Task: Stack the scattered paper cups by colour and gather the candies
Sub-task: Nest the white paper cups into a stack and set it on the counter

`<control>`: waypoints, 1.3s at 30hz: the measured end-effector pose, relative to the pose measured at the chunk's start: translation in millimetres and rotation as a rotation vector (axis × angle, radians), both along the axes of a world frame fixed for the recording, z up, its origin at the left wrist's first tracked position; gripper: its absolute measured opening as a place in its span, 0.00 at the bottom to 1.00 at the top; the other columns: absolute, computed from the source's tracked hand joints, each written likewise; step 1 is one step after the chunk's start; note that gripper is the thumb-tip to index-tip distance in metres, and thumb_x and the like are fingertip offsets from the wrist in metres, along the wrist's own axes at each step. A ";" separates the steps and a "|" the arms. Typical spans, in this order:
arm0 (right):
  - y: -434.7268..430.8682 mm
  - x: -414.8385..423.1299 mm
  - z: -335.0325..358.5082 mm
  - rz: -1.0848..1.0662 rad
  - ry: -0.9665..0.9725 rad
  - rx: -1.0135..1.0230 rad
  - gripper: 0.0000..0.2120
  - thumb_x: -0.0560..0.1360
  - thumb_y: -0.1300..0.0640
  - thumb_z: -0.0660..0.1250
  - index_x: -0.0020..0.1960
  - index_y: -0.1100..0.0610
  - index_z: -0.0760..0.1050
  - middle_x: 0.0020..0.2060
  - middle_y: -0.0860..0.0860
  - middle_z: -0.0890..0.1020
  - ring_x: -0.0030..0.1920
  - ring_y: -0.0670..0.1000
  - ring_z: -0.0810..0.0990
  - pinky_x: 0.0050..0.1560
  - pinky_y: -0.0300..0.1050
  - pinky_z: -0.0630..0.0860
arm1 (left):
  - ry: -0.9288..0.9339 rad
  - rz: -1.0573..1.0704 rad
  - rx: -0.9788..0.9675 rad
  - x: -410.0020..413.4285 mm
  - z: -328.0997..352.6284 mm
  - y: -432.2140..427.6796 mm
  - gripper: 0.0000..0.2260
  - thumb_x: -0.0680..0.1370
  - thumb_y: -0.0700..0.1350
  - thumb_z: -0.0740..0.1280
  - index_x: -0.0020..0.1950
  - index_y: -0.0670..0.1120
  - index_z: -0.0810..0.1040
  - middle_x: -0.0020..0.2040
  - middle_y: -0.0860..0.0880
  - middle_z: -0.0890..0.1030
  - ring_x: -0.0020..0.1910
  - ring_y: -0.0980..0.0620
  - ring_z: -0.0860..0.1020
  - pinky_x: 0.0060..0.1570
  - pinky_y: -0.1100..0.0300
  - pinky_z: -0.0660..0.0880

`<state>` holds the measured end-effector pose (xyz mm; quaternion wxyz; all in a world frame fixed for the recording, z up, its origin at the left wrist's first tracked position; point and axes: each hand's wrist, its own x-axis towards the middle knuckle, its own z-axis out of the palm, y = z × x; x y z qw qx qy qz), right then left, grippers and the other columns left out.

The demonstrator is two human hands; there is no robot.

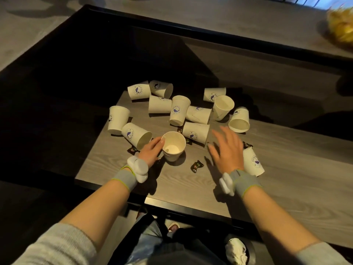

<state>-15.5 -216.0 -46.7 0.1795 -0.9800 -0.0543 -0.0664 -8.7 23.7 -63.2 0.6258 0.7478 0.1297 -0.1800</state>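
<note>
1. The upright cup (173, 145) is gripped by the left hand (150, 151), with the fingers curled against its left side and the thumb up near the rim. It stands mouth-up on the table (286, 169), towards the near edge, and looks empty inside.
2. The right hand (226, 150) is held flat just above the table with the fingers spread and nothing in it. It's a bit blurred, so whether the fingertips touch the wood can't be told.
3. The key relation is that a lying cup (195, 133) is found between the two hands, just beyond and left of the right fingertips. Its long axis runs roughly left to right, and the wider end seems to be turned towards the right hand. That hand is free and at least as near, so it's probably the one to be used, with the cup swung narrow-end-down into the held one.
4. A dark-wrapped candy (196, 166) is also seen between the wrists, nearer the right hand.
5. The rest of the scattered cups (179, 109) are spread beyond, most of them tipped over. All look the same off-white; no second colour is made out.
6. A blue whale-like emblem (138, 90) is printed on the cups, ringed with small lettering that can't be read reliably.
</note>
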 end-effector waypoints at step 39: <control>93.7 12.3 -4.6 0.361 0.142 0.004 0.38 0.71 0.32 0.50 0.75 0.47 0.44 0.76 0.50 0.48 0.76 0.51 0.43 0.73 0.52 0.42 | -0.373 0.502 0.151 6.4 19.3 65.2 0.06 0.77 0.37 0.61 0.51 0.40 0.75 0.49 0.43 0.77 0.47 0.51 0.75 0.42 0.75 0.72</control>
